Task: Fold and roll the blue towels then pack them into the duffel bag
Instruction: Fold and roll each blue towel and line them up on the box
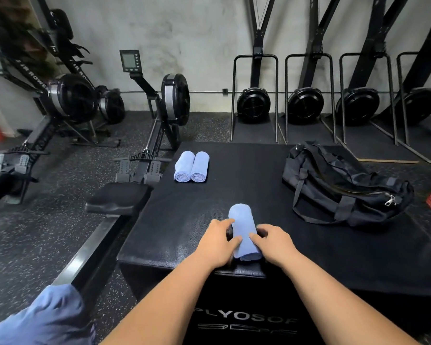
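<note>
"Where is the rolled towel [243, 227]?"
"On the box [234, 185], at its near edge. The left hand [215, 247] holds its left side, the right hand [276, 242] its right side."
"Any more?"
"Yes, two rolls [192, 168] lie side by side, touching, at the far left corner of the box."
"And the bag [341, 185]?"
"On the box too, over on the right, well apart from them."
"What is left of the box?"
"A rowing machine [159, 115], down on the floor."

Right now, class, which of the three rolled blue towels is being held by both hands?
The lone towel at the box's near edge, gripped between the left hand and right hand. The other two towels lie side by side, far left, untouched.
</note>
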